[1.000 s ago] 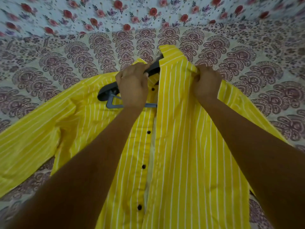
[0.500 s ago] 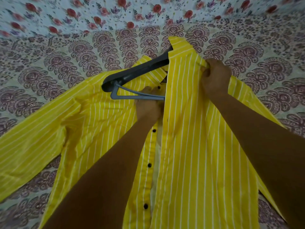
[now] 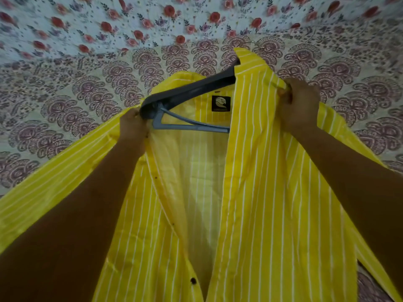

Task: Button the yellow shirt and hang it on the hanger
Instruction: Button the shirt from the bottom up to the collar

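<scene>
A yellow shirt [image 3: 272, 192] with thin white stripes lies front up on the bed, its front spread open so the black neck label [image 3: 221, 103] and pale inside show. A dark grey hanger [image 3: 189, 90] lies across the neck; its right half is hidden under the shirt's right panel. My left hand [image 3: 133, 127] grips the left front edge of the shirt beside the hanger's left tip. My right hand [image 3: 298, 105] grips the right shoulder fabric. One black button [image 3: 193, 280] shows low on the left placket.
The shirt lies on a printed bedsheet [image 3: 87, 101] with maroon paisley motifs. Farther away is a light floral cloth with red roses [image 3: 152, 20]. The left sleeve [image 3: 54, 177] stretches out toward the left edge.
My left hand moved from the middle placket out to the left and pulled the left front panel open, baring the label and inside. The right hand stayed on the shoulder.
</scene>
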A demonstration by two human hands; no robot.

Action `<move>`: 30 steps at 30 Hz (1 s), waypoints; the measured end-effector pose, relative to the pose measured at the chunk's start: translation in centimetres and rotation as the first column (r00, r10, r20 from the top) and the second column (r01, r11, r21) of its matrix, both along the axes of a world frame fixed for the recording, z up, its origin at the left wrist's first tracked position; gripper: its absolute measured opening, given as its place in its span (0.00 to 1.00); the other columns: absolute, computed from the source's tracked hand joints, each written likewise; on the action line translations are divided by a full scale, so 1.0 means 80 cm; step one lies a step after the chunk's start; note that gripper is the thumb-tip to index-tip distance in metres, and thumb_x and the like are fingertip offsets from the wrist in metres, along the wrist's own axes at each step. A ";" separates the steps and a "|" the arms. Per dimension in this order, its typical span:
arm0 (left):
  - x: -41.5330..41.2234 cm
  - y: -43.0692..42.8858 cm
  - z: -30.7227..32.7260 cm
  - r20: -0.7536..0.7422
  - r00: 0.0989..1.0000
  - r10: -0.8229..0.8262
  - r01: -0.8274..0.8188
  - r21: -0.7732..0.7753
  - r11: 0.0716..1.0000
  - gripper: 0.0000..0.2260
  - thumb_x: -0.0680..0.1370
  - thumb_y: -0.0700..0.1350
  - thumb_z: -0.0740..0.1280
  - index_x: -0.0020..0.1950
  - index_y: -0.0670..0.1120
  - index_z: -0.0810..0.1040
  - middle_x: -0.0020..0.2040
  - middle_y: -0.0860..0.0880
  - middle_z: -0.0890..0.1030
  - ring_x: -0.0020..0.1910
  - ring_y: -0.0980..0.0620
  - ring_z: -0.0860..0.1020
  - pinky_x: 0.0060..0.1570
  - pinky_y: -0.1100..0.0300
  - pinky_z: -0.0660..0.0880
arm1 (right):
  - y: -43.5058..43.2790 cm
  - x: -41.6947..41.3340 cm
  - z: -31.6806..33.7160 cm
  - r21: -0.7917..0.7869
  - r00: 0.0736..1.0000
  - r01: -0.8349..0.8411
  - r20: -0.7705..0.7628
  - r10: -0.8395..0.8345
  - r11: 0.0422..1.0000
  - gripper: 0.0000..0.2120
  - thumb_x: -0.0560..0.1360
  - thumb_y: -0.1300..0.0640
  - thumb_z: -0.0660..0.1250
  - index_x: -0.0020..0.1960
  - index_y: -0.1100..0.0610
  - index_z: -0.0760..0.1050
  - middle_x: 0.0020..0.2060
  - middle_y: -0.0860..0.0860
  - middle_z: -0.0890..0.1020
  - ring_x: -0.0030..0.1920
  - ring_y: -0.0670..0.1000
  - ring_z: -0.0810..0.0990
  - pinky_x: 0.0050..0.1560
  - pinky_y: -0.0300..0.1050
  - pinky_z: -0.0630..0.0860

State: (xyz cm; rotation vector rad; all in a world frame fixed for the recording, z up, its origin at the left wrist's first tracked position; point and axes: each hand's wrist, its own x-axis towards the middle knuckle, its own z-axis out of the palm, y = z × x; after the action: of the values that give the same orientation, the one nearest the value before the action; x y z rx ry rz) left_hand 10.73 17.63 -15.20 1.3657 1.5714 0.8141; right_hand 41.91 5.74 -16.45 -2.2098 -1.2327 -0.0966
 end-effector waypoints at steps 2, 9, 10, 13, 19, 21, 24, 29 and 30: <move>-0.013 0.008 0.020 -0.025 0.997 0.073 -0.073 0.019 0.997 0.14 0.78 0.38 0.57 0.34 0.51 0.68 0.27 0.52 0.70 0.25 0.58 0.67 0.20 0.69 0.64 | -0.002 0.002 -0.001 -0.005 1.000 -0.027 -0.006 0.027 1.000 0.17 0.75 0.58 0.56 0.60 0.61 0.73 0.52 0.63 0.79 0.53 0.65 0.75 0.59 0.50 0.63; 0.007 0.008 0.069 -0.015 0.995 -0.094 0.095 0.203 0.975 0.12 0.76 0.40 0.62 0.35 0.52 0.73 0.32 0.53 0.71 0.28 0.60 0.67 0.28 0.65 0.65 | -0.002 -0.010 -0.007 -0.072 0.999 0.044 0.033 -0.041 0.996 0.23 0.69 0.57 0.51 0.61 0.60 0.72 0.56 0.63 0.77 0.57 0.65 0.73 0.58 0.51 0.62; 0.018 0.005 0.072 -0.031 0.990 -0.140 0.143 0.211 0.967 0.12 0.76 0.40 0.62 0.34 0.53 0.74 0.32 0.54 0.72 0.28 0.61 0.68 0.27 0.66 0.65 | 0.000 -0.014 -0.007 -0.081 0.999 0.051 0.022 -0.049 0.995 0.24 0.69 0.56 0.51 0.61 0.60 0.72 0.56 0.63 0.77 0.57 0.64 0.73 0.58 0.51 0.61; 0.057 -0.012 0.075 -0.050 0.967 -0.249 0.254 0.207 0.945 0.14 0.76 0.39 0.63 0.35 0.55 0.76 0.32 0.57 0.77 0.28 0.66 0.72 0.31 0.66 0.68 | 0.011 -0.027 -0.004 -0.094 0.999 0.048 -0.004 -0.048 0.994 0.18 0.74 0.58 0.55 0.62 0.60 0.72 0.58 0.63 0.76 0.58 0.64 0.72 0.60 0.51 0.62; 0.118 -0.035 0.052 -0.270 0.903 -0.334 0.400 0.246 0.883 0.12 0.78 0.39 0.61 0.60 0.40 0.77 0.61 0.42 0.78 0.59 0.46 0.75 0.53 0.62 0.68 | 0.030 -0.054 0.000 -0.125 1.000 0.018 -0.019 -0.020 0.992 0.23 0.69 0.56 0.53 0.61 0.59 0.73 0.56 0.63 0.78 0.57 0.64 0.74 0.59 0.53 0.65; 0.123 -0.037 0.043 -0.288 0.894 -0.344 0.419 0.263 0.869 0.12 0.78 0.38 0.60 0.61 0.40 0.76 0.60 0.41 0.79 0.58 0.44 0.76 0.50 0.63 0.67 | 0.037 -0.060 -0.004 -0.167 1.000 0.026 -0.005 -0.027 0.986 0.20 0.72 0.57 0.55 0.62 0.59 0.72 0.57 0.62 0.77 0.58 0.64 0.74 0.60 0.52 0.63; 0.124 -0.037 0.030 -0.298 0.894 -0.336 0.408 0.224 0.885 0.13 0.79 0.38 0.59 0.62 0.41 0.76 0.59 0.39 0.79 0.59 0.41 0.76 0.53 0.58 0.70 | 0.044 -0.063 -0.009 -0.220 0.998 0.055 -0.001 -0.057 0.974 0.18 0.74 0.60 0.58 0.63 0.57 0.70 0.59 0.61 0.76 0.61 0.62 0.72 0.64 0.52 0.60; 0.129 -0.047 0.018 -0.469 0.753 -0.462 0.573 0.121 0.811 0.20 0.77 0.41 0.63 0.69 0.45 0.69 0.67 0.43 0.73 0.66 0.45 0.71 0.63 0.60 0.64 | 0.047 -0.060 -0.014 -0.209 0.999 0.014 -0.044 -0.024 0.978 0.18 0.74 0.58 0.58 0.63 0.57 0.71 0.59 0.61 0.77 0.61 0.62 0.72 0.67 0.52 0.59; 0.129 -0.053 0.014 -0.505 0.693 -0.515 0.624 0.064 0.779 0.23 0.76 0.43 0.64 0.71 0.45 0.66 0.70 0.43 0.70 0.69 0.45 0.68 0.65 0.60 0.62 | 0.045 -0.060 -0.013 -0.233 0.999 -0.008 -0.047 -0.003 0.972 0.20 0.74 0.56 0.57 0.65 0.58 0.70 0.60 0.61 0.76 0.63 0.62 0.71 0.68 0.53 0.58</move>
State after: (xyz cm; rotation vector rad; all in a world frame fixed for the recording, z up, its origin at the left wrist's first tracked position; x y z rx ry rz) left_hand 21.09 13.39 -14.07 2.2074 1.2586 0.2814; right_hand 37.09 9.33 -17.51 -2.3950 -1.2771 0.1063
